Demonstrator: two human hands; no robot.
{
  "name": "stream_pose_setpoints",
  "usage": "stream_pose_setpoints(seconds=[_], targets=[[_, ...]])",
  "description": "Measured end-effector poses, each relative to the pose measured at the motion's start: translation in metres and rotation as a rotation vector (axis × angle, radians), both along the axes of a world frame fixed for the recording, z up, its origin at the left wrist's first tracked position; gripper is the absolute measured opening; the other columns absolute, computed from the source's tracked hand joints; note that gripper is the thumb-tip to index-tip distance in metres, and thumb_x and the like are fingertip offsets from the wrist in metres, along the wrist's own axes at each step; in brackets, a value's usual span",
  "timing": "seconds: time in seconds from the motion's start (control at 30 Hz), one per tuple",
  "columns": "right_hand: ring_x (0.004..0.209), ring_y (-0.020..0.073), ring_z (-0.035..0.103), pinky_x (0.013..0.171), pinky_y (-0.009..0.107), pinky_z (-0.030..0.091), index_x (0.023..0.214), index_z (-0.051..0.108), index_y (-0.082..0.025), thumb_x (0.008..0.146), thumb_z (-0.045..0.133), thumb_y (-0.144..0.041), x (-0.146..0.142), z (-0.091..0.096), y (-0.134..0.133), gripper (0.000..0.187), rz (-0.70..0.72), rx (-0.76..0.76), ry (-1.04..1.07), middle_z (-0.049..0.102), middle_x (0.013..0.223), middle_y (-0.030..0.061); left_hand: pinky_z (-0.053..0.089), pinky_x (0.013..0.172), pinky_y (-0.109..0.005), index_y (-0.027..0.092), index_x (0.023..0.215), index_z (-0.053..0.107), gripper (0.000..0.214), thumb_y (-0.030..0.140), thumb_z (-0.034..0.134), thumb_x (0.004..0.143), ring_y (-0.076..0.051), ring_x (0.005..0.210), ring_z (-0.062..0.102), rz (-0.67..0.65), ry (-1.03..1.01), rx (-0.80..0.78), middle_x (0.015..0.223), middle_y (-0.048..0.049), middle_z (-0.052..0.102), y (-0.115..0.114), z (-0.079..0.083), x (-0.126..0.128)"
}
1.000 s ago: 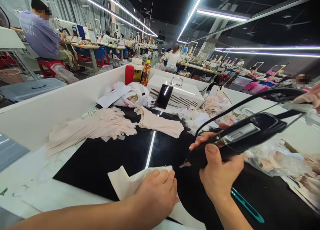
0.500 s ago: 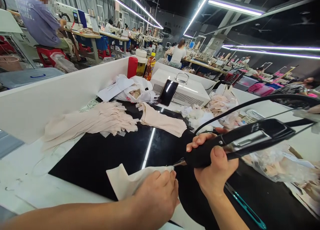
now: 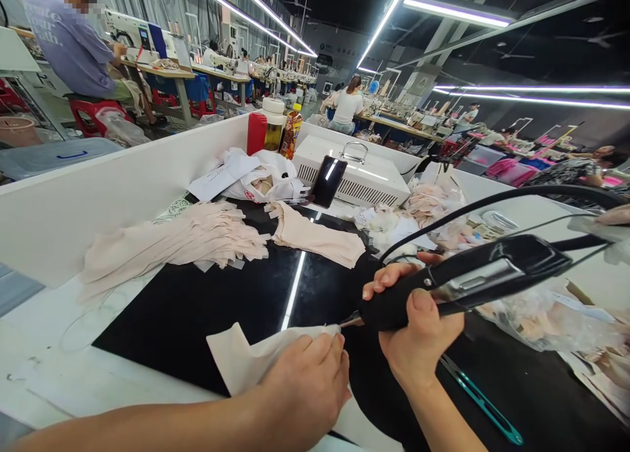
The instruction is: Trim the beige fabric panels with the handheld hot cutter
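Observation:
My right hand (image 3: pixel 418 327) is closed round a black corded hand tool (image 3: pixel 472 278), whose metal tip touches the edge of a pale beige fabric piece (image 3: pixel 246 360) lying on a glossy black mat (image 3: pixel 197 308). My left hand (image 3: pixel 310 380) presses down on that fabric, fingers curled over its far edge, right beside the tool tip. The tool's black cable (image 3: pixel 492 203) arcs up and off to the right.
Stacks of beige fabric pieces (image 3: pixel 187 242) (image 3: pixel 319 235) lie further back on the mat. Behind them are a white metal box (image 3: pixel 354 176), a dark phone (image 3: pixel 327 182), bottles (image 3: pixel 275 130) and crumpled bags. A teal tool (image 3: pixel 482 403) lies at right. People sit at sewing tables beyond.
The tool and my right hand have shifted slightly left and down toward the fabric edge. My left hand stays on the fabric. The camera has tilted a little.

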State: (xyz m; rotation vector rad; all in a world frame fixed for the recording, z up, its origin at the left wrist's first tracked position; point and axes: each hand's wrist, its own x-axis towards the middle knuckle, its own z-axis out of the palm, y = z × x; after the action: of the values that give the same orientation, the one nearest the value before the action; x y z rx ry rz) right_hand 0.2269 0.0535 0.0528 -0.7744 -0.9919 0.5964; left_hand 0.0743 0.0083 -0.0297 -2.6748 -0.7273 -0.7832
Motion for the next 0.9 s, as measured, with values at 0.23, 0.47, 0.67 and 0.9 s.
stream_pose_setpoints(seconds=[0.23,0.47,0.67,0.9], targets=[[0.058,0.0144,0.064,0.054,0.029,0.058,0.117,0.062,-0.028,0.086,0.086,-0.043,0.0,-0.002,0.0,0.042,0.026,0.045,-0.028,0.066,0.076,-0.0057,0.046,0.074,-0.032,0.009,0.121,0.073,0.03,0.032,0.057,0.112,-0.019,0.095,0.068,-0.014,-0.064,-0.007,0.128,-0.0101,0.077,0.004,0.008,-0.005],[0.057,0.0145,0.064,0.057,0.031,0.057,0.118,0.062,-0.028,0.088,0.085,-0.044,0.001,-0.006,0.001,0.042,0.044,0.055,-0.039,0.067,0.077,-0.0058,0.05,0.097,-0.032,0.009,0.121,0.073,0.034,0.032,0.048,0.115,-0.021,0.116,0.069,0.027,-0.089,0.001,0.127,-0.0093,0.077,0.004,0.004,-0.007],[0.057,0.0145,0.063,0.056,0.031,0.056,0.118,0.059,-0.028,0.089,0.084,-0.047,-0.001,-0.006,0.001,0.043,0.022,0.043,-0.054,0.066,0.078,-0.0055,0.05,0.1,-0.031,0.01,0.118,0.074,0.034,0.031,0.048,0.114,-0.019,0.116,0.07,0.016,-0.074,0.023,0.124,-0.0084,0.079,0.004,0.002,-0.009],[0.059,0.0142,0.064,0.057,0.031,0.057,0.12,0.059,-0.028,0.09,0.084,-0.044,0.0,-0.011,0.002,0.043,0.058,0.058,-0.027,0.067,0.082,-0.0048,0.047,0.103,-0.031,0.01,0.118,0.074,0.036,0.03,0.045,0.115,-0.02,0.118,0.069,0.001,-0.085,0.026,0.127,-0.0095,0.078,0.007,0.002,-0.011]])
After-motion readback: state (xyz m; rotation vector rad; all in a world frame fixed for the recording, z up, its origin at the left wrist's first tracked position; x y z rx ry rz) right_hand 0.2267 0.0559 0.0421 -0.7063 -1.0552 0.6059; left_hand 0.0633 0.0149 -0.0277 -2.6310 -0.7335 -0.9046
